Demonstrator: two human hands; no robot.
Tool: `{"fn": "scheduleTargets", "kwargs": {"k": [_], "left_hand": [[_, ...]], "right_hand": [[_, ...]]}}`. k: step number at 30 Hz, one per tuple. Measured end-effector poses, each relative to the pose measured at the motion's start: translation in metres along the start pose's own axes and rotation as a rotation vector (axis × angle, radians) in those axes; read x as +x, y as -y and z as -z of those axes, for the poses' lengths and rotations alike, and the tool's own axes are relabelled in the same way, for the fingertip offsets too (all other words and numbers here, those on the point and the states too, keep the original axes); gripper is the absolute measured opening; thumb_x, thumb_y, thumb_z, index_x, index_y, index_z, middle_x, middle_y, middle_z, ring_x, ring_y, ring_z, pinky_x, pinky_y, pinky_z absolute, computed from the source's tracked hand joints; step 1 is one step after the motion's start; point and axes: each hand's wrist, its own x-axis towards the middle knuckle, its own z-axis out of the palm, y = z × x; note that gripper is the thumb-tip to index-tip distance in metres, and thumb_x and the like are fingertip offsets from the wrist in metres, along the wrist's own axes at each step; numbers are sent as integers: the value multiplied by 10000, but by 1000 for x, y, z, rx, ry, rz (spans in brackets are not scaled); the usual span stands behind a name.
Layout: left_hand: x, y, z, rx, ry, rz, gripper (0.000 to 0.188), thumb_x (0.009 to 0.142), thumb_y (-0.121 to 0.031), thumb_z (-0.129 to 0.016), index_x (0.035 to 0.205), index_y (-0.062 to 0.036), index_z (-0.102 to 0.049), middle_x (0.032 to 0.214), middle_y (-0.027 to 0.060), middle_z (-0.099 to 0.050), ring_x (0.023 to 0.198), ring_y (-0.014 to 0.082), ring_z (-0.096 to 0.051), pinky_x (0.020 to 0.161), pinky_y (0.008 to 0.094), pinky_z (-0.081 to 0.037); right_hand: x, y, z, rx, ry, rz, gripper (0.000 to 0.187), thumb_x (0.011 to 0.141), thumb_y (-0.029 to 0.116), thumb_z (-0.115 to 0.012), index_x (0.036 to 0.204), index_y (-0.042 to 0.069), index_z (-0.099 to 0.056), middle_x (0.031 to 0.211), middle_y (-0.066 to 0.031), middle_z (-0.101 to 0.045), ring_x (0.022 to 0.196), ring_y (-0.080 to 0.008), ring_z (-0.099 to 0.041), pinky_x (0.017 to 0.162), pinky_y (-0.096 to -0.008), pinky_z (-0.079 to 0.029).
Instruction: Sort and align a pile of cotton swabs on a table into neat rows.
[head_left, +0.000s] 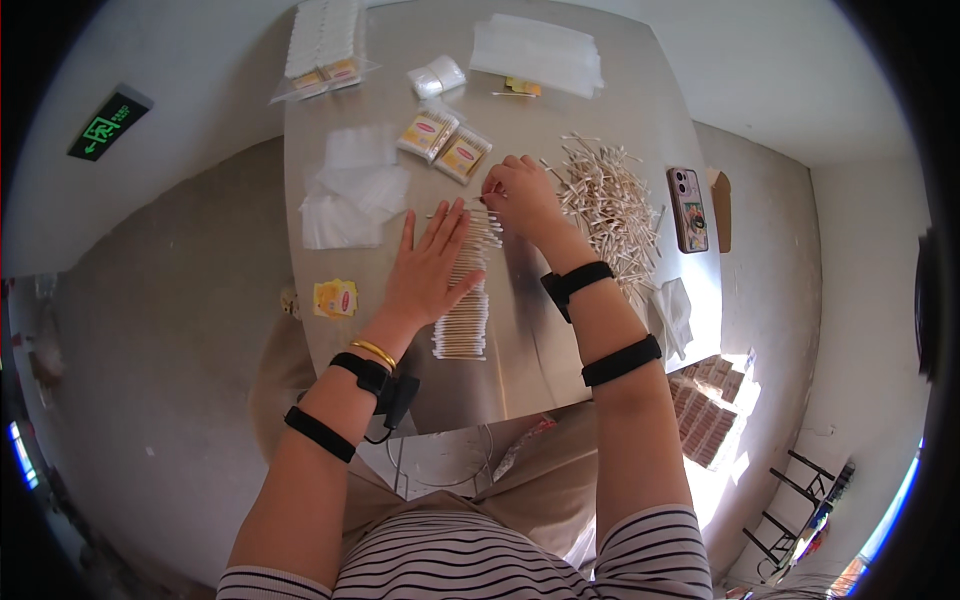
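A neat row of cotton swabs [460, 325] lies side by side down the middle of the metal table. My left hand [425, 275] rests flat over the row's left side, fingers stretched out and thumb spread across the sticks. At the far end of the row, my right hand [525, 200] is closed in a pinch on a cotton swab [488, 196]; its fingertips are partly hidden. Just right of that hand is a large loose pile of cotton swabs [612, 210], pointing every way. Beyond my hands lie two packed swab packs [463, 154] with yellow labels.
Clear plastic bags [350, 205] are spread at the left, above yellow cards [335, 298]. At the back are a stack of packs [325, 45], a rolled bag bundle [436, 77] and plastic sheets [535, 52]. A phone [688, 210] lies by the right edge.
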Motion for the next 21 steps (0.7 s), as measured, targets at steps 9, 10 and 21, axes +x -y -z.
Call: {"fn": "scheduleTargets", "kwargs": {"k": [9,10,21], "left_hand": [[0,0,0,13,-24,15,854,1008,-634,-388,1584,-11,-286,1658,152,-277,1559,270,-209,1258,564,-84],[0,0,1,16,-27,19,854,1008,-634,-388,1584,-11,-286,1658,152,-277,1559,270,-209,1258,564,-84],[2,-2,3,-35,-16,18,843,998,-614,-436,1579,-21,-291,1664,139,-267,1556,289,-213,1259,569,-97]], "right_hand": [[6,10,-6,282,99,-20,74,824,95,-705,887,77,-737,930,-92,-688,936,-302,-630,858,-422,-524],[8,10,-4,301,34,-3,89,832,83,-690,902,79,-744,928,-96,-686,945,-304,-628,867,-425,-523],[38,5,-1,67,-83,60,128,866,86,-636,892,111,-758,1002,-106,-659,996,-340,-611,895,-449,-517]]}}
